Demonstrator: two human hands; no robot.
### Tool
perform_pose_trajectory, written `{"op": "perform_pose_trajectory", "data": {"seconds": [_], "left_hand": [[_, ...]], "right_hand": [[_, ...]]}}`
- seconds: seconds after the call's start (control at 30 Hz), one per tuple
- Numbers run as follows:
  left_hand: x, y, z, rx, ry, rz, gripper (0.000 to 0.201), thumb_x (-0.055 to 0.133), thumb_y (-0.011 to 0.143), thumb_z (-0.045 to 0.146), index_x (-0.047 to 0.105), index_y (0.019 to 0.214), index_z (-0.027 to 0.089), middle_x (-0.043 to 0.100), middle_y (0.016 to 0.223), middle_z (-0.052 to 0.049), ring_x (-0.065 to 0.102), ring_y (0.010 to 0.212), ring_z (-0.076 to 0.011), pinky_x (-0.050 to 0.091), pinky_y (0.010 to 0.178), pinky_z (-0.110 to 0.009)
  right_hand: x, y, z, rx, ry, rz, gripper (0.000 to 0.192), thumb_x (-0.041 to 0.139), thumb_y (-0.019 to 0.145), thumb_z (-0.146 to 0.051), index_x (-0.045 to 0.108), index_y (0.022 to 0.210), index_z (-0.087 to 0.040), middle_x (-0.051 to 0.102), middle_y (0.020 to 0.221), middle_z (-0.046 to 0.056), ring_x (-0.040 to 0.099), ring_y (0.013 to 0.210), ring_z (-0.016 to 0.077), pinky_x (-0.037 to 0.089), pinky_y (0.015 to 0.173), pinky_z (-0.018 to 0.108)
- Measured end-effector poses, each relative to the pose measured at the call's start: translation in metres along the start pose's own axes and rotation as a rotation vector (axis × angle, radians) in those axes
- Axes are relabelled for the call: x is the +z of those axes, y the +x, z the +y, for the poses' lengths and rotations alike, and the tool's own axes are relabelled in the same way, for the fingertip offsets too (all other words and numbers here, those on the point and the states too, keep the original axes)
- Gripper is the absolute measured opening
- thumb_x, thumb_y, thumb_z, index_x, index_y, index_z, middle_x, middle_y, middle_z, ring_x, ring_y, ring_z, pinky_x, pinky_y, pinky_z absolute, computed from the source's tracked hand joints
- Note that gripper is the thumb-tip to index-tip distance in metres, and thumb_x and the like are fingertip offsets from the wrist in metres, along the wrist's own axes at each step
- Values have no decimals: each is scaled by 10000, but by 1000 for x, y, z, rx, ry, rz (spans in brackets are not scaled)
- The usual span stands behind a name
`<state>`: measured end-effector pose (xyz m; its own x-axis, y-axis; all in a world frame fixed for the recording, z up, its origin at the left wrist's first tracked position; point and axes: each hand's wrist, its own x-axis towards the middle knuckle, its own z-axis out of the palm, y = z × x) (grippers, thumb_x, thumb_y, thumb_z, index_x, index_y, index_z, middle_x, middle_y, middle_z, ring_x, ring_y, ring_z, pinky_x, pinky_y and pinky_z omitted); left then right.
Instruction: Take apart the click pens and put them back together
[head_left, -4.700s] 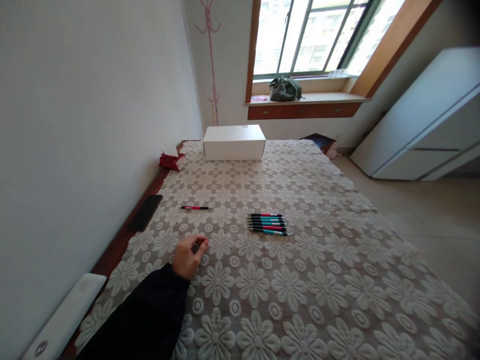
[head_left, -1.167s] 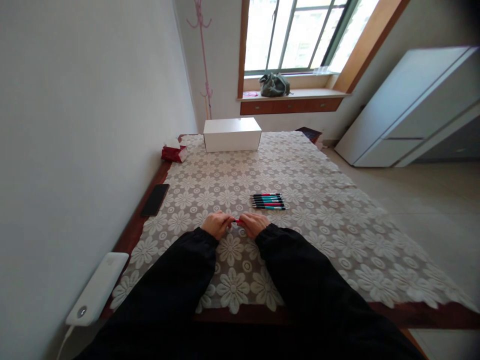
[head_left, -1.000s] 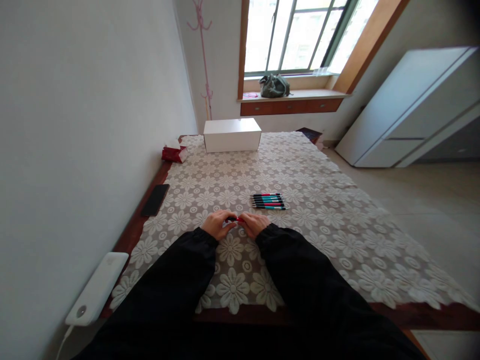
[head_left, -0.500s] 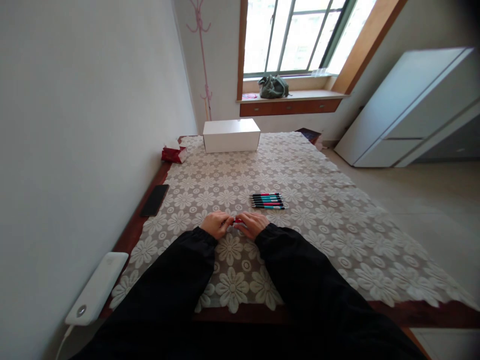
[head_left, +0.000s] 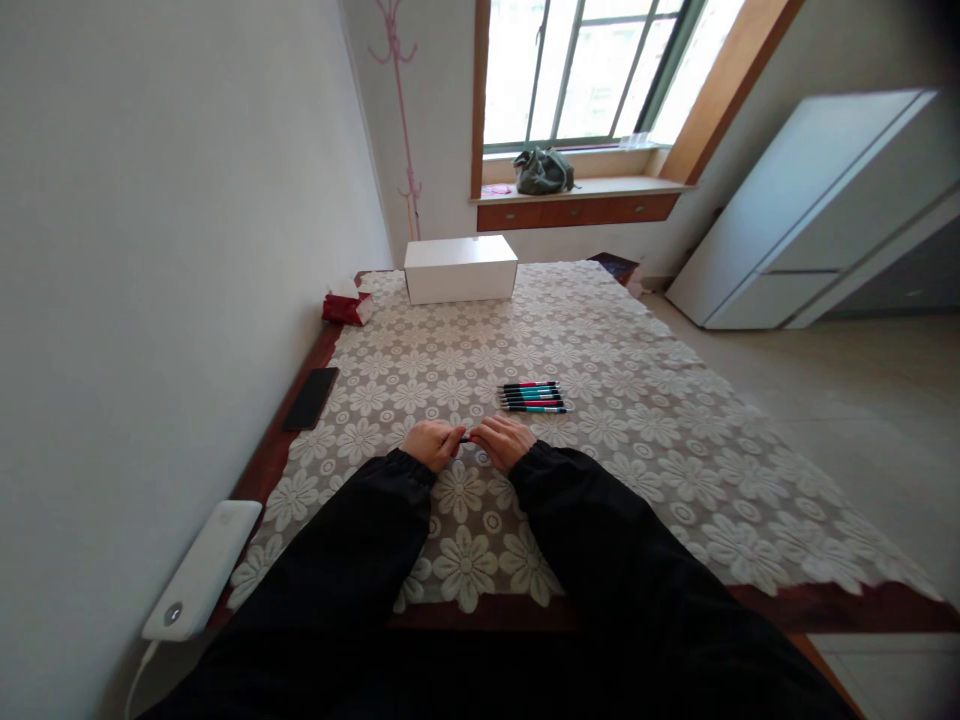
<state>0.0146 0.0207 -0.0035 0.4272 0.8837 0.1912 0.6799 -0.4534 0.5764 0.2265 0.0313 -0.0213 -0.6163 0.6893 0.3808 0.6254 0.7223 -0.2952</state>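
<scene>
Fingers of the left hand and right hand pinch a slim pen between them, low over the counter's flowered lace cloth. More pens lie at one o'clock; a white box at twelve.

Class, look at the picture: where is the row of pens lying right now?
In the head view, the pens lie on the lace cloth near mid-table, just beyond the right hand, well short of the white box.
</scene>
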Motion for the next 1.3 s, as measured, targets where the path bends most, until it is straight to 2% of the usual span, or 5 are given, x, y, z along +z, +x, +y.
{"op": "perform_pose_trajectory", "data": {"seconds": [0.2, 0.4, 0.57, 0.9, 1.3], "left_hand": [[1, 1, -2, 40, -75, 63, 301, 667, 863, 459, 706, 1062, 238, 731, 892, -36, 647, 815, -197, 504, 831, -317], [1, 0, -1, 7, -32, 78, 205, 641, 881, 421, 732, 891, 238, 719, 796, -34, 641, 823, -200, 497, 794, -301], [1, 0, 2, -10, 94, 49, 379, 461, 973, 379, 703, 732, 215, 668, 676, -47, 619, 775, -196, 471, 762, -293], [0, 2, -9, -41, 106, 129, 180, 568, 910, 259, 729, 986, 229, 736, 1024, -45, 630, 977, -234, 470, 918, -373], [2, 1, -18, -169, 154, 208, 160, 606, 883, 261, 743, 966, 246, 744, 1033, -45, 634, 1002, -253, 472, 934, -416]], "right_hand": [[7, -1, 5, 70, 16, -60, 158, 480, 1004, -281, 616, 1046, -213, 687, 974, 63, 648, 870, 175, 433, 723, 250], [4, -2, 2, 52, -35, -44, 265, 423, 1027, -370, 643, 1061, -225, 690, 972, 71, 650, 858, 182, 426, 734, 262], [-2, -2, -1, 48, -72, -84, 223, 454, 1011, -313, 653, 983, -218, 673, 940, 62, 633, 816, 170, 412, 725, 256], [-13, -1, 7, 169, -174, -67, 147, 551, 944, -264, 665, 1021, -216, 666, 1023, 68, 613, 899, 195, 407, 779, 278], [-16, -4, 15, 285, -160, -26, 240, 512, 926, -200, 659, 1115, -221, 668, 1065, 77, 596, 958, 221, 419, 826, 311]]}}
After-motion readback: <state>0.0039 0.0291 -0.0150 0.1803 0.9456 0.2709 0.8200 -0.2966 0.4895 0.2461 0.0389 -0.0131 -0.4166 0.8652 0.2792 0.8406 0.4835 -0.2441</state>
